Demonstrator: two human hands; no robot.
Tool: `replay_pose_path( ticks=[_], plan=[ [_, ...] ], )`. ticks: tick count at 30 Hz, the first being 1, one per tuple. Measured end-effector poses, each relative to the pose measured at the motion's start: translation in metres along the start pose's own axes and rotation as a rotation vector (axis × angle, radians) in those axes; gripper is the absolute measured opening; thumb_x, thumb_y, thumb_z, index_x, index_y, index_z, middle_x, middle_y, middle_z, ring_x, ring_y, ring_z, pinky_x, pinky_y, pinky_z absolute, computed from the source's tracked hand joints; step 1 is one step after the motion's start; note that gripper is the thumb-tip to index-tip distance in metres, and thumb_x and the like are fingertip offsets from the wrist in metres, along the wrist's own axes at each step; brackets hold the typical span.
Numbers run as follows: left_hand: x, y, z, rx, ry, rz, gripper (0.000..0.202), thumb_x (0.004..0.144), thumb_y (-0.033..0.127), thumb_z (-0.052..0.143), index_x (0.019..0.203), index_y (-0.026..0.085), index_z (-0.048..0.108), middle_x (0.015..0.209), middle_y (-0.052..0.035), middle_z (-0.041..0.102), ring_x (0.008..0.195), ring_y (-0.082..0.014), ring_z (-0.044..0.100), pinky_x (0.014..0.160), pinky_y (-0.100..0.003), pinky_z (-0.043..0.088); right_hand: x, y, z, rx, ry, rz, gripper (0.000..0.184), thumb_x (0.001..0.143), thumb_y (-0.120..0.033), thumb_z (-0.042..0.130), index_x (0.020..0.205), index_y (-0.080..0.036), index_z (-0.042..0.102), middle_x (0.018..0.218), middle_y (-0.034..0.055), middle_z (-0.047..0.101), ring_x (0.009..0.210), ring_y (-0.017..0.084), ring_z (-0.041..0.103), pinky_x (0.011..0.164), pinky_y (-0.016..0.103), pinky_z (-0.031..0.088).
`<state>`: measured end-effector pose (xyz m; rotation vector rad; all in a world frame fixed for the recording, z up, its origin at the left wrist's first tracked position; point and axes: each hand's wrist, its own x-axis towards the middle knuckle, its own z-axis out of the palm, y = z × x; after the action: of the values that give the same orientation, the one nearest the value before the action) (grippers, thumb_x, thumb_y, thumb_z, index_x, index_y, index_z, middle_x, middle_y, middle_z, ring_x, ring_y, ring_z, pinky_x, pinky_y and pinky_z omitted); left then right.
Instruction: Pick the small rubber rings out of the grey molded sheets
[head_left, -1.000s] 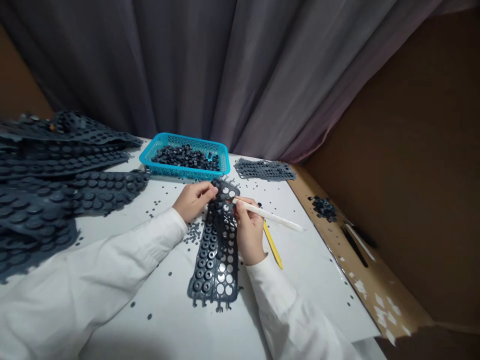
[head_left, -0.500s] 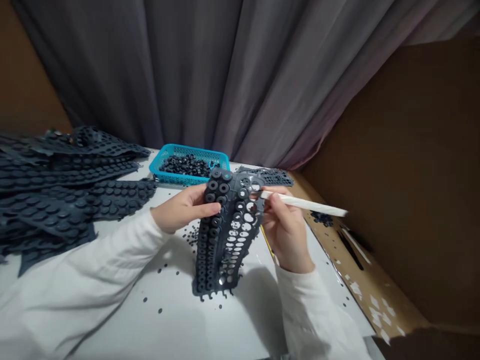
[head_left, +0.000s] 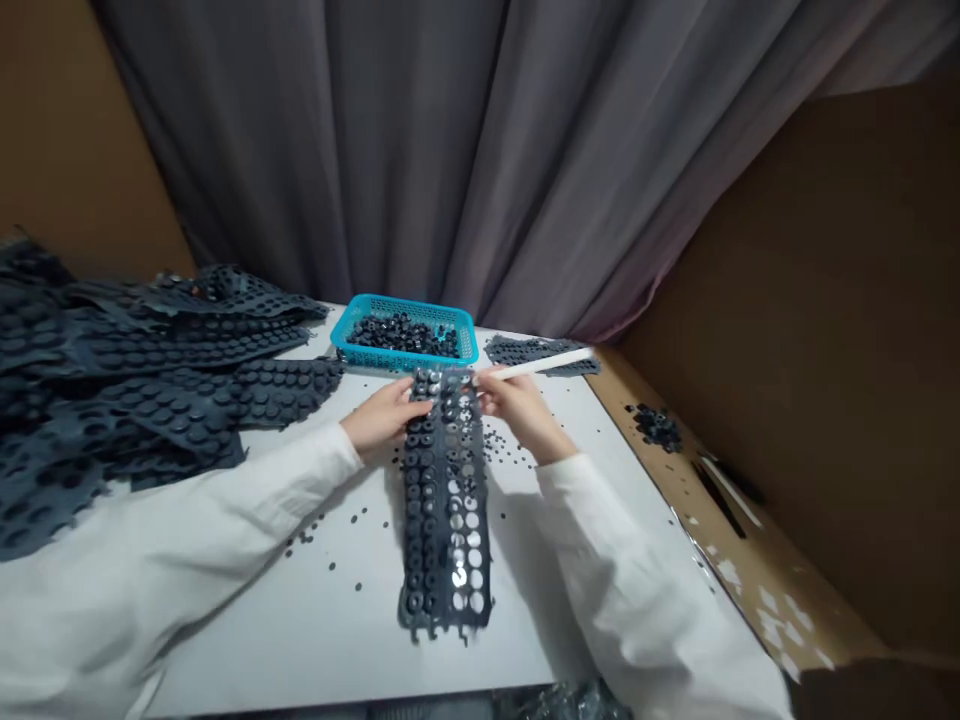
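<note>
A dark rubber sheet (head_left: 440, 500) hangs lengthwise between my hands, its lower end toward me. Rings fill its left rows, while many round holes on the right side show white through them. My left hand (head_left: 384, 412) pinches its upper left edge, thumb on the front. At the upper right edge, my right hand (head_left: 521, 405) grips a slim white stick (head_left: 544, 363) that points up to the right. The stick's inner end is hidden by the fingers and sheet. Whether the right fingers also clasp the sheet's edge is hard to see.
A blue basket (head_left: 405, 358) of small black pieces stands behind the sheet. Several dark rubber sheets (head_left: 172, 400) are heaped at left, another sheet (head_left: 540, 352) lies at back right. Small black discs dot the white table (head_left: 330, 640). Black pieces (head_left: 656, 428) and dark tools (head_left: 724, 500) lie at right.
The sheet has swung from a tilt to nearly straight and sits slightly lower. The white stick's outer end has risen and moved left. My view has shifted a little.
</note>
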<state>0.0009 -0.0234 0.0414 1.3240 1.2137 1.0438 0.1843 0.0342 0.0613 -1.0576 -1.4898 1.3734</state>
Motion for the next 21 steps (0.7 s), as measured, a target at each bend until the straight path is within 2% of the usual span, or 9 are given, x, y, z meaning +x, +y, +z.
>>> replay_pose_path(
  ticks=[3,6,10,12,14,17,21],
  plan=[
    [0.026,-0.048,-0.009,0.102,0.071,0.018,0.03,0.07,0.023,0.06,0.098,0.014,0.054,0.076,-0.0046,0.067,0.074,-0.0205,0.064,0.062,-0.03,0.05,0.029,0.054,0.007,-0.046,0.049,0.043,0.018,0.065,-0.031,0.064,0.062,-0.015,0.056,0.048,-0.0027,0.052,0.043,0.01,0.045,0.043,0.025,0.04],
    [0.041,-0.069,-0.02,0.223,0.083,0.063,0.031,0.066,0.022,0.063,0.095,0.013,0.057,0.085,-0.0063,0.068,0.078,-0.0203,0.064,0.069,-0.031,0.05,0.042,0.079,0.009,-0.085,0.153,0.007,0.018,0.065,-0.033,0.062,0.065,-0.015,0.058,0.052,-0.0019,0.054,0.048,0.011,0.048,0.046,0.024,0.04],
    [0.055,-0.071,-0.036,0.417,0.084,0.082,0.036,0.066,0.025,0.065,0.1,0.012,0.06,0.074,-0.0023,0.064,0.067,-0.0185,0.06,0.064,-0.03,0.047,0.046,0.08,0.019,-0.107,0.235,-0.089,0.02,0.069,-0.035,0.057,0.076,-0.017,0.06,0.066,-0.0003,0.059,0.059,0.013,0.053,0.055,0.025,0.045],
    [0.061,-0.069,-0.042,0.518,0.093,0.103,0.042,0.067,0.024,0.064,0.107,0.013,0.06,0.071,-0.0003,0.062,0.063,-0.0174,0.057,0.063,-0.03,0.046,0.048,0.08,0.031,-0.113,0.228,-0.122,0.018,0.07,-0.035,0.055,0.078,-0.018,0.057,0.065,-0.0018,0.057,0.056,0.013,0.052,0.054,0.025,0.045],
    [0.065,-0.067,-0.046,0.614,0.076,0.142,0.04,0.068,0.022,0.063,0.107,0.015,0.063,0.076,-0.0017,0.061,0.066,-0.0176,0.056,0.066,-0.03,0.045,0.05,0.083,0.041,-0.128,0.226,-0.149,0.016,0.071,-0.034,0.055,0.076,-0.02,0.054,0.063,-0.0031,0.056,0.054,0.013,0.052,0.053,0.024,0.044],
    [0.067,-0.062,-0.049,0.741,0.023,0.215,0.025,0.075,0.021,0.057,0.095,0.015,0.07,0.087,-0.0073,0.061,0.078,-0.0205,0.057,0.075,-0.033,0.044,0.052,0.091,0.049,-0.168,0.24,-0.189,0.014,0.073,-0.034,0.053,0.072,-0.02,0.052,0.062,-0.0032,0.056,0.058,0.013,0.052,0.058,0.025,0.042],
    [0.072,-0.051,-0.053,0.868,-0.119,0.306,0.025,0.077,0.015,0.054,0.095,0.016,0.071,0.09,-0.0076,0.06,0.081,-0.0197,0.058,0.08,-0.03,0.043,0.051,0.097,0.048,-0.222,0.199,-0.212,0.013,0.076,-0.031,0.051,0.069,-0.02,0.051,0.059,-0.004,0.056,0.059,0.013,0.052,0.061,0.025,0.04]
  ],
)
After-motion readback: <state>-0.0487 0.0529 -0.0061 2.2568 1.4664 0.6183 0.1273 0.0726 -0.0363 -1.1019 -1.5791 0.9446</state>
